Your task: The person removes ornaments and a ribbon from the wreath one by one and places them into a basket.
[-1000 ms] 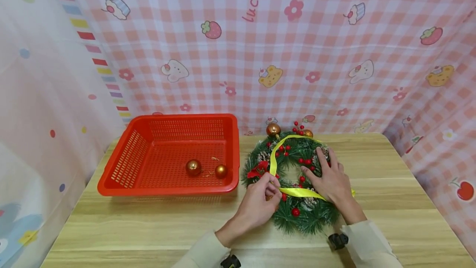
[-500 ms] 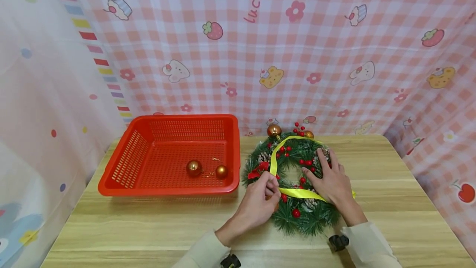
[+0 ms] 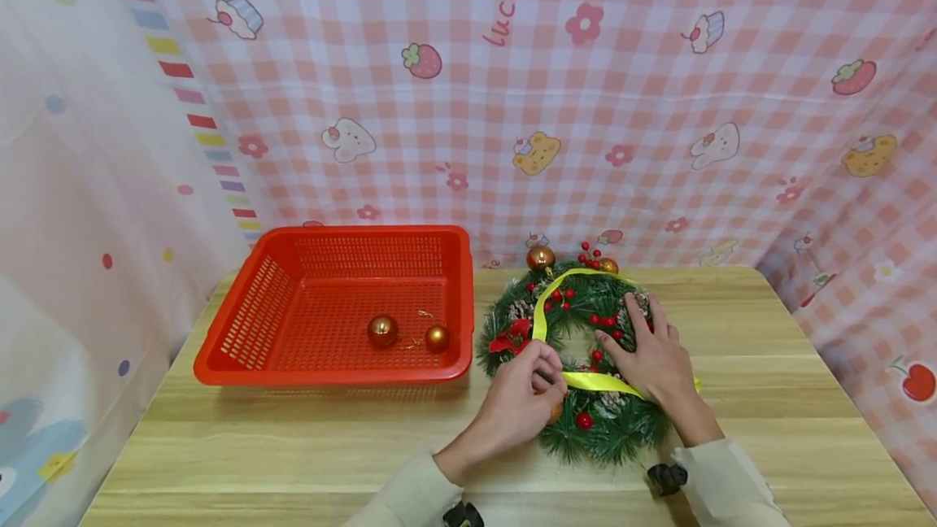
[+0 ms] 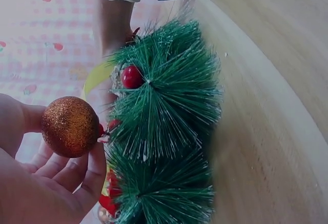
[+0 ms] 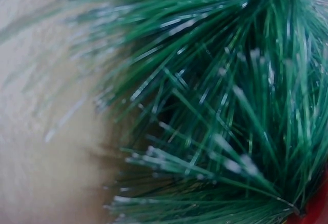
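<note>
A green Christmas wreath (image 3: pixel 615 429) with red berries, pine cones and copper balls lies on the table. A yellow ribbon (image 3: pixel 596 381) loops over it, and my left hand (image 3: pixel 521 401) pinches this ribbon with curled fingers at the wreath's left front. The fingertips are partly hidden in the head view. In the left wrist view a glittery copper ball (image 4: pixel 70 126) stands in front of the palm, beside the needles. My right hand (image 3: pixel 654 360) rests on the wreath's right side with fingers spread. Only green needles (image 5: pixel 230 106) and a blurred table surface fill most of the right wrist view.
A red plastic basket (image 3: pixel 241 376) stands left of the wreath, with two copper balls (image 3: pixel 382 332) inside. The wooden table (image 3: pixel 293 454) meets a pink checked curtain (image 3: pixel 468 104) at its back edge.
My left hand has shifted slightly right along the ribbon, over the wreath's left front, showing more of the red flower. My right hand stays in place.
</note>
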The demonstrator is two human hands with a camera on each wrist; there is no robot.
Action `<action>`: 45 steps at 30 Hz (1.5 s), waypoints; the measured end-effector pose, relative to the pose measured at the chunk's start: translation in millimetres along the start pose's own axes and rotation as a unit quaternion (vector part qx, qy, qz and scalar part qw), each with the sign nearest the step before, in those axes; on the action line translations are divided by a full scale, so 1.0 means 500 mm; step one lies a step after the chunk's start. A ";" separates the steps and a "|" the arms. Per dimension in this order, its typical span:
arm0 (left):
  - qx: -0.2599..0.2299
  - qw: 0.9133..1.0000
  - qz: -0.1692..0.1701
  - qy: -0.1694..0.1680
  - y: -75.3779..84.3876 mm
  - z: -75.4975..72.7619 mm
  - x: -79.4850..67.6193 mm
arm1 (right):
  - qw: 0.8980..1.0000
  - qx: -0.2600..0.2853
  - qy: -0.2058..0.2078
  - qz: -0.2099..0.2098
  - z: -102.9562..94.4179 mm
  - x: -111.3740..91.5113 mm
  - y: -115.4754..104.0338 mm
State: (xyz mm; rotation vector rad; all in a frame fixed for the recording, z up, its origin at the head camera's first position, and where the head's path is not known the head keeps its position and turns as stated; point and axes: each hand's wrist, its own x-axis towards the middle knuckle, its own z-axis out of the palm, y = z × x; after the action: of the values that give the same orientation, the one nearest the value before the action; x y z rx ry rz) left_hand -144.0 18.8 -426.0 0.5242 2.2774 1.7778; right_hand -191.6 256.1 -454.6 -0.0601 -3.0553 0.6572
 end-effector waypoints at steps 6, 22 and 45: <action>-0.012 1.000 0.001 -0.020 0.002 0.007 -0.001 | 1.000 -0.001 0.000 -0.001 0.001 0.000 0.000; -0.015 0.999 -0.003 -0.045 0.017 -0.008 -0.013 | 1.000 -0.004 -0.003 0.001 0.003 -0.001 -0.001; -0.021 0.999 0.024 0.000 0.039 -0.082 -0.024 | 1.000 -0.006 0.000 -0.002 0.003 0.000 0.000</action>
State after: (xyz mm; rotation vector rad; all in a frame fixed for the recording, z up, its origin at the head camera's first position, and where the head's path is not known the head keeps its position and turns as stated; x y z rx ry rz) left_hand -145.3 -18.5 -397.5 0.5747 2.2405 1.8435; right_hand -191.7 255.5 -455.8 -0.0537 -3.0589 0.6373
